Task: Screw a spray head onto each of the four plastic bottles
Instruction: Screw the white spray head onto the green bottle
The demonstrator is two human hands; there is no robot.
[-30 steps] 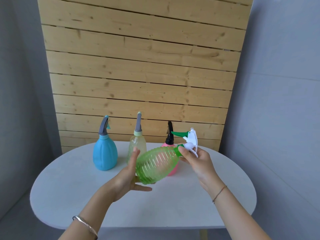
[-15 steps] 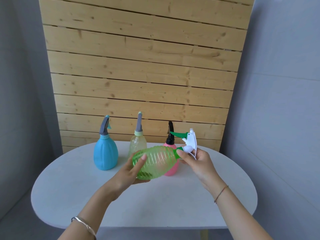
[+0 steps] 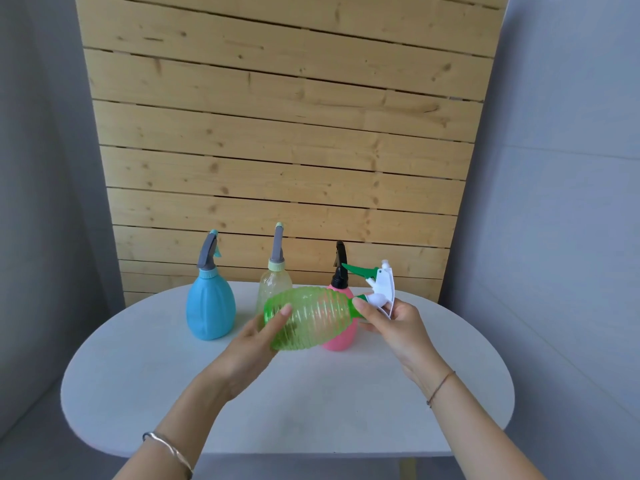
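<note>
A ribbed green bottle (image 3: 311,318) lies sideways in the air above the table, neck pointing right. My left hand (image 3: 258,336) cups its base from below, thumb across the ribs. My right hand (image 3: 391,323) pinches the green collar of the white and green spray head (image 3: 379,287) sitting on the neck. Behind stand a blue bottle (image 3: 210,306) with a grey head, a clear yellowish bottle (image 3: 273,282) with a grey head, and a pink bottle (image 3: 341,336) with a black head, partly hidden by the green one.
The white oval table (image 3: 311,403) carries the three standing bottles in a row near its far edge. A wooden slat panel (image 3: 277,150) rises right behind them. Grey walls close in on both sides.
The green bottle has tipped from slanted to nearly level and risen a little. My left hand has shifted round its base, the thumb now lying over the ribs. My right hand stays at the collar.
</note>
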